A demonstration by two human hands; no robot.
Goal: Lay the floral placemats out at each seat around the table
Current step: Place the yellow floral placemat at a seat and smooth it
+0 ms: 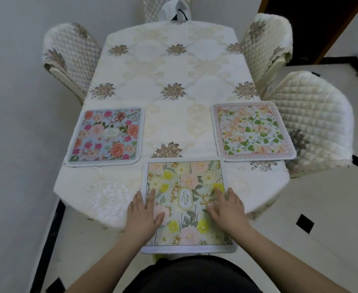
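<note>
On the yellow-flowered placemat under my hands, an oval label reads "GARDEN", split into stacked letter pairs. The peach-flowered placemat carries border lettering too small to read.

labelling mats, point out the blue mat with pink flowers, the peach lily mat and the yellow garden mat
blue mat with pink flowers [107, 136]: head view, central oval label
peach lily mat [252, 130]: head view, middle
yellow garden mat [185, 198]: head view, label
</note>
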